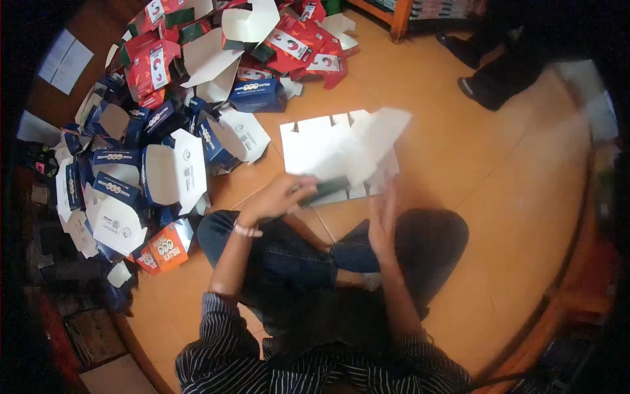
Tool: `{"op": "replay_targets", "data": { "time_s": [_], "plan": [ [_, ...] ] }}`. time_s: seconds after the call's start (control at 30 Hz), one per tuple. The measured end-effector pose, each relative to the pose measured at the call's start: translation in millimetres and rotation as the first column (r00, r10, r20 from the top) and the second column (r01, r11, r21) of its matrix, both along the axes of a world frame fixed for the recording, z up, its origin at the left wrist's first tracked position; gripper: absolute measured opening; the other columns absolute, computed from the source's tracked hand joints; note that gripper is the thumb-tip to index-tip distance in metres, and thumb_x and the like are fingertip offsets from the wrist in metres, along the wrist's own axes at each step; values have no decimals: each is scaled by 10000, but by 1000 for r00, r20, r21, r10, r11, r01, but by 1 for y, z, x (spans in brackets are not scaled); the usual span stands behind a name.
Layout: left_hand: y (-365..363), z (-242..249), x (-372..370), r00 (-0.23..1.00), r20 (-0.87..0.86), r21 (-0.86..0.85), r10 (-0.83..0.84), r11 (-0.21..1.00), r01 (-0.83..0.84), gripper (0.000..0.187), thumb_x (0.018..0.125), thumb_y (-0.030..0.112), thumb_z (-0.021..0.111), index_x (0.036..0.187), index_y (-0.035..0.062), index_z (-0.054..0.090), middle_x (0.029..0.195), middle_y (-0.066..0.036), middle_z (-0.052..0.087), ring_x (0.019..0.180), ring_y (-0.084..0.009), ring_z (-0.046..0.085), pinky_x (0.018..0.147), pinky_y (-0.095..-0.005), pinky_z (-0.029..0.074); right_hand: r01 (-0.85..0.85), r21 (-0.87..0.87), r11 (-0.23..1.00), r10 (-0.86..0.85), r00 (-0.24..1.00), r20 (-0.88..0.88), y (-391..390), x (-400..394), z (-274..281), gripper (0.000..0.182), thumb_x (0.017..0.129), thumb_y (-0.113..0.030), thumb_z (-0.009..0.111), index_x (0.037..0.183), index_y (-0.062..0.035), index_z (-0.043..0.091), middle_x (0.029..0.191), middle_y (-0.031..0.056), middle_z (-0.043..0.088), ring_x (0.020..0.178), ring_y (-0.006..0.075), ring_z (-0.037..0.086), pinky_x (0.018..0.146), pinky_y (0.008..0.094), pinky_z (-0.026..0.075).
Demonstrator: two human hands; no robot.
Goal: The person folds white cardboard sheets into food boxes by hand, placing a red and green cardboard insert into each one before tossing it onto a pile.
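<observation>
A partly folded cardboard box [379, 141], white inside with a dark green outer side, is smeared by motion in front of me. My left hand [282, 197] has its fingers curled at the box's dark near side, and a pale band circles that wrist. On the opposite side, my right hand [384, 220] holds the near right part of the box; its fingertips are blurred. Beneath the box, flat white cardboard blanks [305, 146] with slots along their edges lie on the floor.
Folded blue boxes [117, 187] are heaped at left, red ones [279, 43] behind them. An orange box [169, 246] lies near my left knee. Another person's shoes [482, 93] stand at back right, near a wooden shelf leg [399, 23]. I sit cross-legged on the tiled floor [505, 230].
</observation>
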State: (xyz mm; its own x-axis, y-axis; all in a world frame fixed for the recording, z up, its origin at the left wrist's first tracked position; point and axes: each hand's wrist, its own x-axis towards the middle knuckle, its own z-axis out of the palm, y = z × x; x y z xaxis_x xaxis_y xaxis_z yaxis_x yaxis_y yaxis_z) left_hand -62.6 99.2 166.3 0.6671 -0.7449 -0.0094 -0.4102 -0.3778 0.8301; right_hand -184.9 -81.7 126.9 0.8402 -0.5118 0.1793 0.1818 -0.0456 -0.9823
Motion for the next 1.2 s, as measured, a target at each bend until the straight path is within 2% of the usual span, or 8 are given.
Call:
{"op": "replay_targets", "data": {
  "time_s": [0.4,0.53,0.6,0.77,0.93,1.07,1.13,1.2],
  "plan": [
    [35,-13,-61,732,-676,-204,84,933,-295,227,866,142,526,1060,62,441,695,56,517,604,2,440,568,-149,368,-569,-567,596,559,801,-216,21,17,14,186,734,-174,633,909,-110,629,1347,166,255,1246,344,235,1020,444,156],
    [49,-15,-56,736,-671,-88,90,976,-200,317,866,170,532,1123,76,373,811,-13,555,707,-42,502,632,-182,403,-627,-431,649,551,778,-303,8,15,18,131,757,-138,615,868,-69,622,1299,171,314,1224,341,275,1010,424,197],
    [56,-21,-63,520,-814,-550,-259,632,-546,289,875,231,509,1073,56,394,1044,-142,556,929,-155,535,800,-246,401,-291,-390,874,240,955,-176,1,18,8,98,771,-101,602,829,-22,602,1233,171,360,1187,337,322,982,399,263],
    [8,-13,-85,751,-69,-502,657,627,-595,148,748,114,628,796,13,531,1234,-136,437,1112,-257,421,958,-384,298,-23,-558,829,22,1000,-9,1,7,44,82,764,-63,593,782,14,569,1234,180,325,1158,326,338,965,395,282],
    [-30,45,-81,832,464,-222,305,949,-224,275,754,114,605,981,24,477,1327,-156,307,1249,-284,251,1013,-411,198,-56,-575,816,167,976,142,-5,-3,59,95,757,-39,581,724,20,515,1273,192,284,1173,352,326,988,422,237],
    [-33,23,-70,998,0,-832,66,554,-37,764,730,163,641,1337,20,199,1398,-160,155,1286,-270,154,1047,-379,132,-1,-394,919,-11,1000,-27,-32,-17,38,108,828,-99,516,796,3,531,1195,184,398,1143,283,392,969,392,292],
    [-13,8,-54,817,-8,-644,577,622,-445,843,762,183,616,1351,-10,44,1395,-175,95,1297,-269,109,1055,-346,85,214,546,810,-235,972,-32,-33,-21,53,202,897,-185,423,952,-19,525,1111,138,484,1049,220,486,895,360,390],
    [-2,-7,-47,734,16,-465,679,655,-596,695,780,140,587,1322,-19,181,1333,-173,271,1249,-255,247,1028,-359,190,2,518,855,-121,973,196,-49,-17,29,306,927,-245,354,1105,-16,451,1053,97,525,962,180,535,818,337,448]
  ]
}}
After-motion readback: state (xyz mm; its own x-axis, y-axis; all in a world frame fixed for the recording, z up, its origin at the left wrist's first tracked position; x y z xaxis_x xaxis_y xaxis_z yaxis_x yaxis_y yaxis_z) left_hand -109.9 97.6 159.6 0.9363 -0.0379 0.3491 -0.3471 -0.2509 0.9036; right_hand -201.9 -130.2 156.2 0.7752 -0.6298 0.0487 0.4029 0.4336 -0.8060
